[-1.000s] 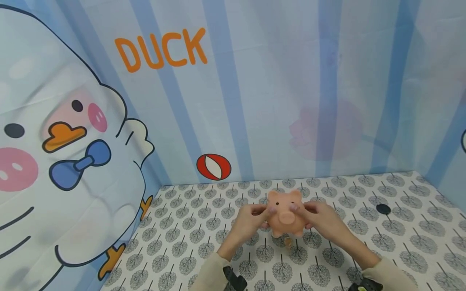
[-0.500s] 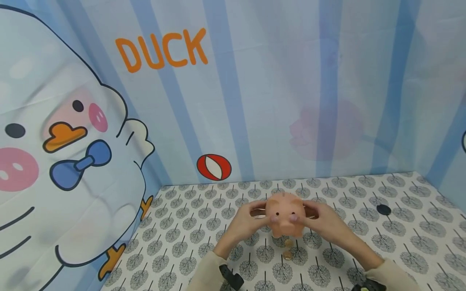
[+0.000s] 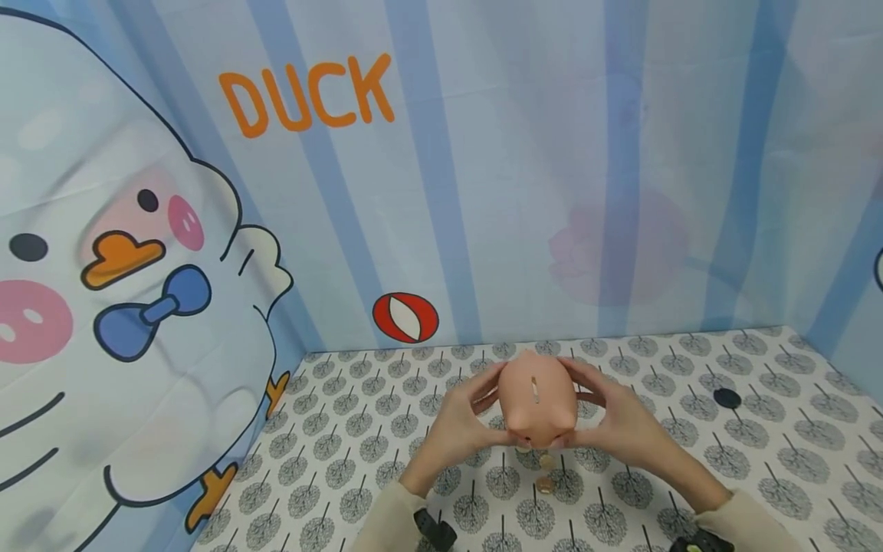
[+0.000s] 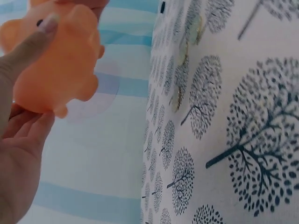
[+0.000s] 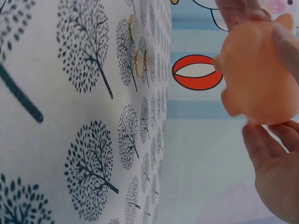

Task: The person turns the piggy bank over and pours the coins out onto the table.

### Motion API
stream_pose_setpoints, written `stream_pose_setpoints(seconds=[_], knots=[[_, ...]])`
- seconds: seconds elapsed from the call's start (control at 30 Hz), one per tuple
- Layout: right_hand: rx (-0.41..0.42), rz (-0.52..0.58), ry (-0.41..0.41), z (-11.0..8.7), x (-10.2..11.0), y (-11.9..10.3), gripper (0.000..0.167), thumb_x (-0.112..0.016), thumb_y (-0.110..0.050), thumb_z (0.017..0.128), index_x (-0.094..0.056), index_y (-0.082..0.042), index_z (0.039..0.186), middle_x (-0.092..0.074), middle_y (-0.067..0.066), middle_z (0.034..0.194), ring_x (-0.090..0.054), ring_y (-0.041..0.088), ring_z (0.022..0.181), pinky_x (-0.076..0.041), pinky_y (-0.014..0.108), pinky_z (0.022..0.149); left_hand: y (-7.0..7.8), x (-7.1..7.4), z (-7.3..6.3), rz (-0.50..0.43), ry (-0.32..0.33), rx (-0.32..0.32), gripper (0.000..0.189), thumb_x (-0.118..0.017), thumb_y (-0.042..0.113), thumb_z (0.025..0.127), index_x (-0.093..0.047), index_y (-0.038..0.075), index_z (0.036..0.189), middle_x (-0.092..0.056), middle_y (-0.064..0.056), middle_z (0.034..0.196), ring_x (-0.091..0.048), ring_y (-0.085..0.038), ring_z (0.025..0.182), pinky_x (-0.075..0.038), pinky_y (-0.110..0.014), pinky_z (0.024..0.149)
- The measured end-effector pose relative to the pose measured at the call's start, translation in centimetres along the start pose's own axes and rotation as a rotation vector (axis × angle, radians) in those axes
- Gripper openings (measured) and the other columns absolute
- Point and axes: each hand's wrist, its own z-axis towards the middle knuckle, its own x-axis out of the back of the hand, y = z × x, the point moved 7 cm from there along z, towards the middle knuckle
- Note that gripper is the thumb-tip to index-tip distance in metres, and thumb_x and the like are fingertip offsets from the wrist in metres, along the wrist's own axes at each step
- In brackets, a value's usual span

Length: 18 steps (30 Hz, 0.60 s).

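Note:
An orange-pink piggy bank (image 3: 534, 395) is held up over the table between both hands. Its coin slot faces the head camera, and the snout tips down toward the person. My left hand (image 3: 461, 420) grips one side, thumb by the face and fingers behind. On the opposite side my right hand (image 3: 626, 425) grips it the same way. Short feet on its underside show in both wrist views. Beneath it on the cloth lie a gold-coloured coin (image 3: 545, 484) and a second coin (image 3: 547, 461); a third coin (image 4: 195, 29) shows in the left wrist view.
A black round disc (image 3: 727, 397) lies on the tree-print tablecloth (image 3: 345, 460) to the right. Behind the table hangs a blue striped curtain (image 3: 510, 192) with a printed duck. Dark wrist cameras sit at both sleeves.
The piggy bank has tipped forward, from its face toward the head camera to its back and slot showing. One coin was visible on the cloth at first; several show now. Both hands keep their grip.

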Motion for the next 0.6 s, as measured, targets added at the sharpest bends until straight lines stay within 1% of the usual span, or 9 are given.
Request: stream_pose_setpoints(seconds=[0.1,0.17,0.23,0.3,0.37,0.53,0.6], knots=[[0.032,-0.044,0.014,0.03,0.04,-0.42,0.115,-0.099,-0.039,0.069,-0.036,-0.026,0.164,-0.044,0.015,0.166,-0.058,0.048,0.138,-0.051,0.070,0.109,0.44,0.04,-0.20,0.062,0.017,-0.058,0.109,-0.098,0.013,0.072,-0.039,0.027,0.163,-0.048,0.003,0.164,-0.049,-0.020,0.151,-0.047,-0.022,0.119],[0.048,-0.071,0.025,0.03,0.08,-0.63,0.114,-0.098,-0.042,0.069,-0.035,-0.030,0.164,-0.044,0.013,0.167,-0.058,0.046,0.139,-0.050,0.071,0.110,0.53,0.07,-0.31,0.073,0.026,-0.070,0.108,-0.097,0.012,0.074,-0.038,0.029,0.162,-0.048,0.003,0.164,-0.049,-0.018,0.151,-0.048,-0.023,0.118],[0.054,-0.086,0.030,0.08,0.06,-0.76,0.114,-0.098,-0.044,0.069,-0.036,-0.031,0.164,-0.046,0.012,0.166,-0.058,0.046,0.139,-0.050,0.072,0.109,0.55,0.09,-0.35,0.074,0.027,-0.076,0.107,-0.097,0.011,0.074,-0.038,0.030,0.162,-0.049,0.003,0.164,-0.049,-0.018,0.151,-0.048,-0.023,0.119],[0.053,-0.097,0.034,0.14,0.02,-0.74,0.114,-0.099,-0.043,0.068,-0.037,-0.030,0.163,-0.048,0.011,0.164,-0.060,0.045,0.138,-0.049,0.074,0.108,0.46,0.10,-0.32,0.070,0.025,-0.071,0.108,-0.098,0.012,0.073,-0.039,0.031,0.162,-0.049,0.005,0.164,-0.049,-0.017,0.151,-0.048,-0.023,0.119],[0.055,-0.101,0.031,0.19,-0.07,-0.63,0.114,-0.099,-0.041,0.067,-0.038,-0.027,0.163,-0.049,0.011,0.163,-0.061,0.044,0.136,-0.050,0.073,0.108,0.31,0.10,-0.32,0.063,0.022,-0.059,0.109,-0.099,0.014,0.072,-0.039,0.030,0.162,-0.049,0.005,0.163,-0.050,-0.017,0.151,-0.047,-0.022,0.118],[0.074,-0.100,0.030,0.16,-0.26,-0.35,0.112,-0.100,-0.039,0.068,-0.041,-0.020,0.161,-0.053,0.013,0.160,-0.064,0.042,0.132,-0.056,0.063,0.108,-0.02,0.14,-0.27,0.056,0.010,-0.040,0.109,-0.099,0.017,0.071,-0.041,0.020,0.162,-0.051,0.004,0.162,-0.052,-0.018,0.149,-0.048,-0.022,0.117],[0.074,-0.095,0.033,0.11,-0.28,-0.28,0.110,-0.099,-0.041,0.068,-0.043,-0.017,0.160,-0.054,0.015,0.158,-0.066,0.042,0.130,-0.057,0.063,0.106,-0.06,0.18,-0.25,0.056,0.001,-0.043,0.108,-0.099,0.018,0.071,-0.041,0.018,0.163,-0.051,0.002,0.162,-0.053,-0.021,0.148,-0.049,-0.023,0.117]])
